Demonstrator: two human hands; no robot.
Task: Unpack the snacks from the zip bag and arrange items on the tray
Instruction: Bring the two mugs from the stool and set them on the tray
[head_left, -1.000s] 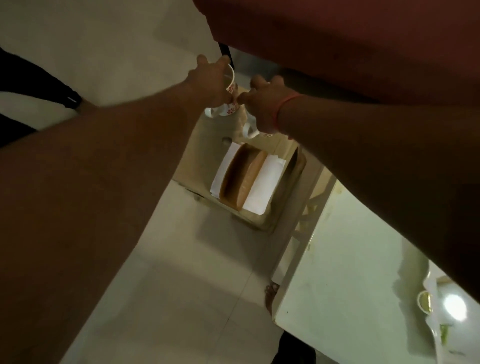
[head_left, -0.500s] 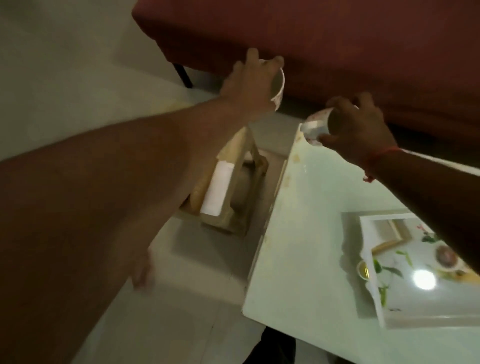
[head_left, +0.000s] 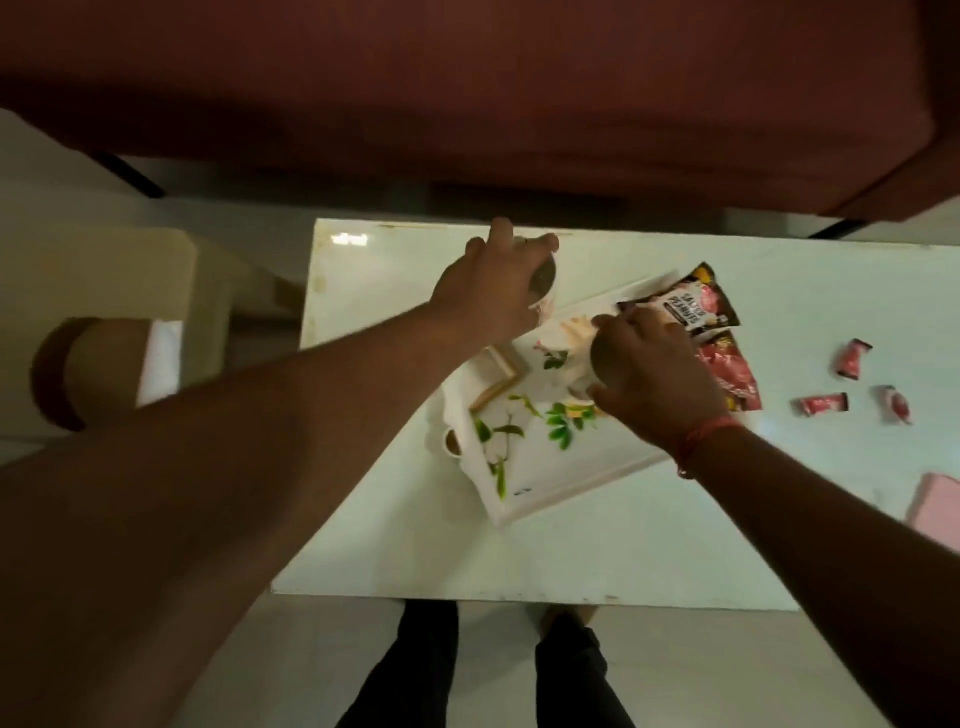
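Note:
A white tray (head_left: 550, 491) with a leaf print lies tilted on the white table (head_left: 467, 561). My left hand (head_left: 488, 288) holds a paper cup (head_left: 544, 280) by its rim above the tray's far corner. My right hand (head_left: 654, 374) grips a second paper cup (head_left: 576, 345) over the middle of the tray. A black salted-peanuts packet (head_left: 685, 304) lies at the tray's far right corner, and a red packet (head_left: 732, 376) lies beside it, partly under my right hand. No zip bag is in view.
Three small red sweets (head_left: 852, 358) (head_left: 823, 404) (head_left: 896, 404) are scattered right of the tray. A pink object (head_left: 935, 506) sits at the table's right edge. A beige stool with a brown holder (head_left: 57, 374) stands left. A dark red sofa (head_left: 467, 93) runs behind.
Both hands carried the cups from the stool on the left over to the table and now hold them above the tray. The view swung right, showing the packets and sweets.

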